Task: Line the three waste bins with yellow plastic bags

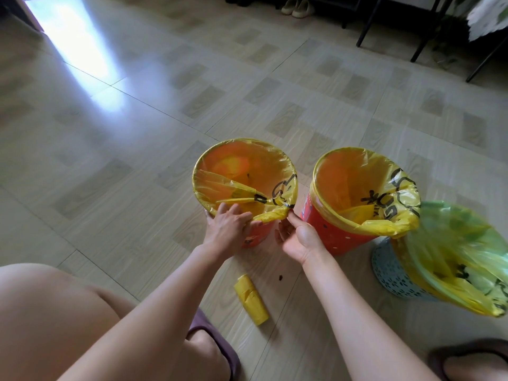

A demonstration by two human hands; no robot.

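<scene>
Three bins stand on the floor. The left red bin (257,237) has a yellow bag (242,171) over its rim. My left hand (229,226) grips the bag's bunched edge at the near rim. My right hand (295,233) pinches the same twisted edge just to the right. The middle red bin (330,232) wears a yellow bag (384,224) folded over its rim. At the right, a pale blue perforated bin (390,273) holds a loose yellow bag (453,265). A roll of yellow bags (251,302) lies on the floor between my forearms.
My bare knee (55,312) fills the lower left and my slippered foot (472,361) shows at the lower right. Black chair legs (423,42) and a pair of shoes (297,6) stand at the far side of the tiled floor.
</scene>
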